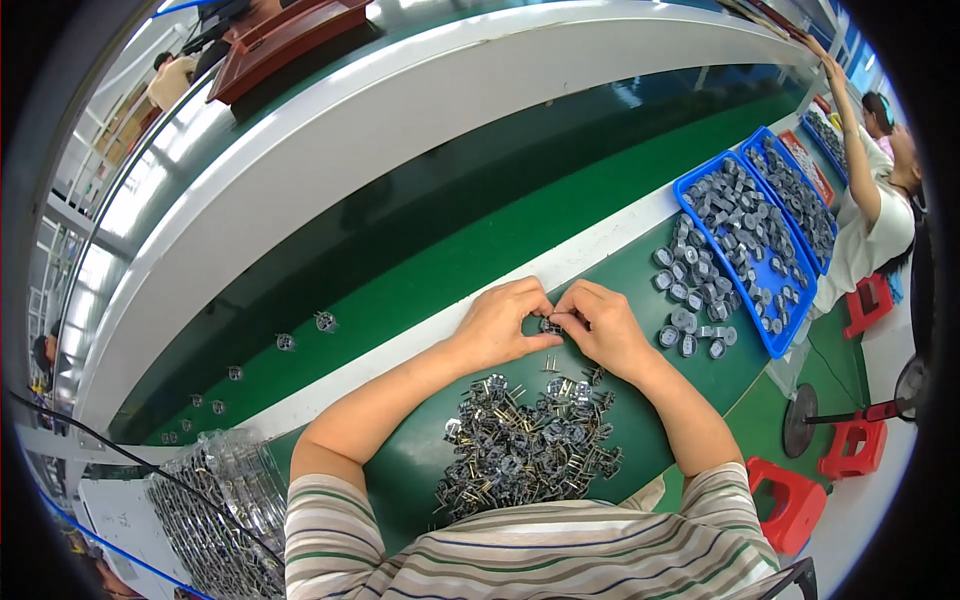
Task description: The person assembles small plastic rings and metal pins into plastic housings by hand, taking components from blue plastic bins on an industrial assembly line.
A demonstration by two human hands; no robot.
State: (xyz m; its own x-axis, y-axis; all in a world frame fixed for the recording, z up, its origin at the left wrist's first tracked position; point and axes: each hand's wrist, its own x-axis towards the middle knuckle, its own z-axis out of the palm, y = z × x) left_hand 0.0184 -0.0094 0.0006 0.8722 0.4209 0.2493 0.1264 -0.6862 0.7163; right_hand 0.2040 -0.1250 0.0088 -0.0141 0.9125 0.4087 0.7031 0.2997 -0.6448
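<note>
My left hand (502, 322) and my right hand (606, 330) meet over the green worktop (400, 480). Between their fingertips they pinch a small dark round part (549, 326), mostly covered by the fingers. A part with upright metal pins (551, 365) lies just below the hands. Close to my body is a heap of small black parts with brass-coloured pins (525, 450). Beyond my right hand, loose grey round caps (690, 270) are spread beside a blue tray (777, 345) of similar caps.
A green conveyor belt (440, 240) runs beyond a pale rail, carrying several spaced-out round parts (325, 321). Clear plastic trays (215, 480) of parts are stacked at left. Another blue tray (822, 265), red stools (785, 505) and a person (870, 210) are at right.
</note>
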